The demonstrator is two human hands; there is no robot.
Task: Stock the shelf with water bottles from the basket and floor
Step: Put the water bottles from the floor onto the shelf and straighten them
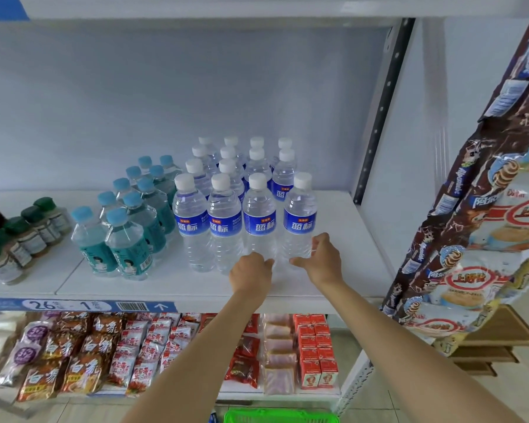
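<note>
white shelf [333, 288] edge, bare right of bottles [245, 209]

Both bare forearms reached up and forward from the bottom of the view, converging toward the middle. The left hand [251, 271] was seen from the back, knuckles up, its fingers curled under and its fingertips pointing toward the other hand. The right hand [321, 256] sat slightly higher and just beside it, wrist bent, thumb stretched toward the left hand and the other fingers curled. The two hands were close together, a narrow gap between them. Whether either grip enclosed anything could not be told.
</note>
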